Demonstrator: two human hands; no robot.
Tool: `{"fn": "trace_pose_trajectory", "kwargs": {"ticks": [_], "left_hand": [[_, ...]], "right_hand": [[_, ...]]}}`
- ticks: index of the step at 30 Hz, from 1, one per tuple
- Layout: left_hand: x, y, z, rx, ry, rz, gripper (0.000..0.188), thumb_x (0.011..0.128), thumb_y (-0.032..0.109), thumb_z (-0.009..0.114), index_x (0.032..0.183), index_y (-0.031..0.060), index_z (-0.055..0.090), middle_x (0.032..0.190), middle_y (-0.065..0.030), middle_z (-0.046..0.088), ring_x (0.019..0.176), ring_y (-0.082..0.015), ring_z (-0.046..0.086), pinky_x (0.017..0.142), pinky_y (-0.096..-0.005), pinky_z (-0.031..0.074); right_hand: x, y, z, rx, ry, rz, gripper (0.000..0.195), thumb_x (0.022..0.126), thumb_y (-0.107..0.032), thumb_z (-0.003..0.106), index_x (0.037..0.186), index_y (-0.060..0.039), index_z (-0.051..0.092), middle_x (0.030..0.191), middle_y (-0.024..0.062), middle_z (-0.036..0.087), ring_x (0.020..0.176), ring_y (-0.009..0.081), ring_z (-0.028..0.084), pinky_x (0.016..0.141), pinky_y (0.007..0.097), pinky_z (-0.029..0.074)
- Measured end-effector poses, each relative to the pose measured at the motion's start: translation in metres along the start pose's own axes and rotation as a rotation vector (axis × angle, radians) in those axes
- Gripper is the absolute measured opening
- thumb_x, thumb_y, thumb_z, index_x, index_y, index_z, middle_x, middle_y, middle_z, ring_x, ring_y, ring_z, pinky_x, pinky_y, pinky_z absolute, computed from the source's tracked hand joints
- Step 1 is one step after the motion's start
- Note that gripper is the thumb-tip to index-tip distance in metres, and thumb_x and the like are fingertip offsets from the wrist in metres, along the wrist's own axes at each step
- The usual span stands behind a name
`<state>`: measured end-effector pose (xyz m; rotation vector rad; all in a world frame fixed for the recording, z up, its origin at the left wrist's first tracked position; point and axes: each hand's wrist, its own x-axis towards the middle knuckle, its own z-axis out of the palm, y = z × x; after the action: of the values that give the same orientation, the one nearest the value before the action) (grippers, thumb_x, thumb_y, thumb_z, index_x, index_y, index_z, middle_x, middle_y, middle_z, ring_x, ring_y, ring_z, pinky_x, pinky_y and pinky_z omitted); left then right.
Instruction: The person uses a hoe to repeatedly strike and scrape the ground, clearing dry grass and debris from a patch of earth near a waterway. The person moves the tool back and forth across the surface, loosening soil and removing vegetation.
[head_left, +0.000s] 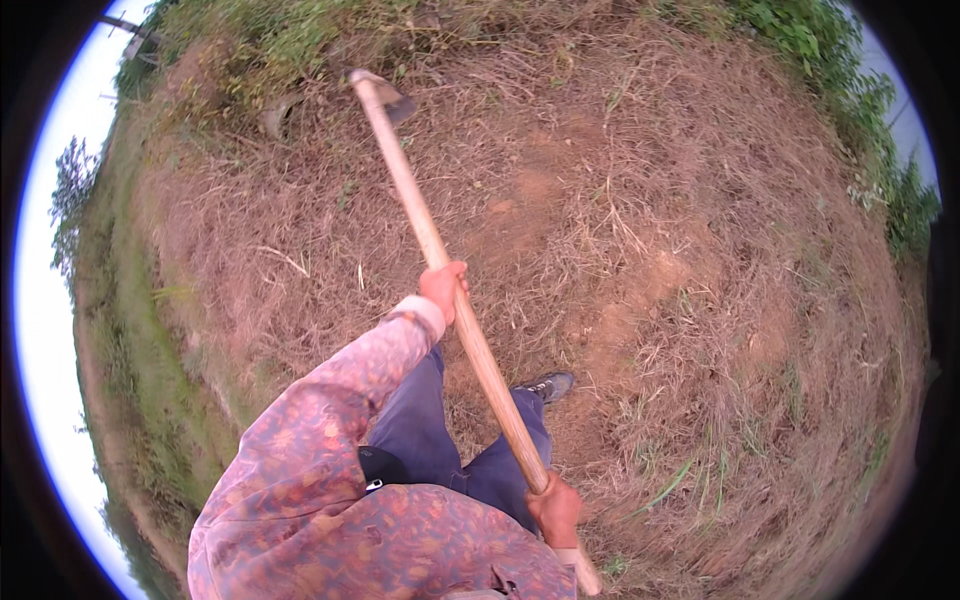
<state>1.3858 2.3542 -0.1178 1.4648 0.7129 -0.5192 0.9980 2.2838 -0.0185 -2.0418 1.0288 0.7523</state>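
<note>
A hoe with a long wooden handle (405, 180) runs slantwise across the view, from the upper left to the lower right. Its metal blade (400, 105) is at the far end, over or against the dry grass; whether it touches the ground I cannot tell. My left hand (444, 288) is wrapped around the middle of the handle. Lower down, near the butt end, my right hand (556, 510) grips the same handle. The butt sticks out past the right hand, beside my patterned jacket (390, 540).
Dry cut grass (720, 352) covers the sloping ground, with patches of bare reddish soil (536, 187). My shoe (550, 386) stands below the handle. Green bushes (795, 37) grow at the upper right, and weeds (277, 37) at the upper left. A grassy strip (150, 300) runs along the left.
</note>
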Motion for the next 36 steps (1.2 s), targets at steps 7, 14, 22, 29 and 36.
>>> {"fn": "trace_pose_trajectory", "kwargs": {"ticks": [7,14,22,29,36], "left_hand": [[-0.123,-0.249,-0.033,0.092,-0.184,-0.566,0.017,0.079,0.018,0.055,0.066,0.0066,0.055,0.049,-0.0098,0.049,0.041,-0.0259,0.05,0.039,-0.0391,0.043],[-0.29,-0.269,-0.023,-0.175,-0.344,-1.258,0.017,0.071,0.015,0.065,0.068,0.0081,0.05,0.062,-0.0069,0.052,0.058,-0.0217,0.056,0.061,-0.0406,0.051],[-0.102,-0.153,-0.061,-0.363,-0.017,-0.568,0.013,0.071,0.01,0.061,0.07,0.0055,0.05,0.053,-0.0098,0.049,0.044,-0.0248,0.051,0.044,-0.0384,0.047],[0.033,-0.059,-0.085,-0.301,0.211,-0.185,0.013,0.074,0.013,0.06,0.067,0.0081,0.051,0.054,-0.0056,0.047,0.044,-0.0201,0.047,0.04,-0.0346,0.042],[-0.153,-0.31,0.068,-0.32,-0.355,-0.551,0.021,0.072,0.022,0.059,0.063,0.0057,0.049,0.057,-0.0146,0.054,0.047,-0.0291,0.053,0.047,-0.0444,0.045]], "right_hand": [[-0.195,0.104,-0.059,-0.299,-0.185,0.323,0.053,0.079,-0.037,0.063,0.124,-0.0128,0.05,0.097,0.0198,0.064,0.084,0.0407,0.062,0.069,0.0485,0.05],[-0.314,0.175,-0.155,-0.38,-0.27,0.664,0.043,0.081,-0.033,0.06,0.119,-0.0133,0.054,0.098,0.0161,0.064,0.092,0.0286,0.061,0.076,0.0411,0.049],[-0.065,0.125,-0.058,-0.418,-0.065,0.125,0.033,0.06,-0.032,0.07,0.088,-0.0144,0.065,0.074,0.0146,0.065,0.072,0.0361,0.063,0.066,0.0462,0.051],[0.042,0.036,-0.013,-0.22,0.093,-0.307,0.026,0.064,-0.027,0.067,0.086,-0.0132,0.065,0.071,0.0151,0.064,0.068,0.0368,0.063,0.064,0.0449,0.051],[-0.157,0.057,-0.233,-0.65,0.004,0.39,0.025,0.081,-0.028,0.057,0.101,-0.0142,0.063,0.082,0.0141,0.066,0.077,0.0344,0.064,0.07,0.0476,0.05]]}}
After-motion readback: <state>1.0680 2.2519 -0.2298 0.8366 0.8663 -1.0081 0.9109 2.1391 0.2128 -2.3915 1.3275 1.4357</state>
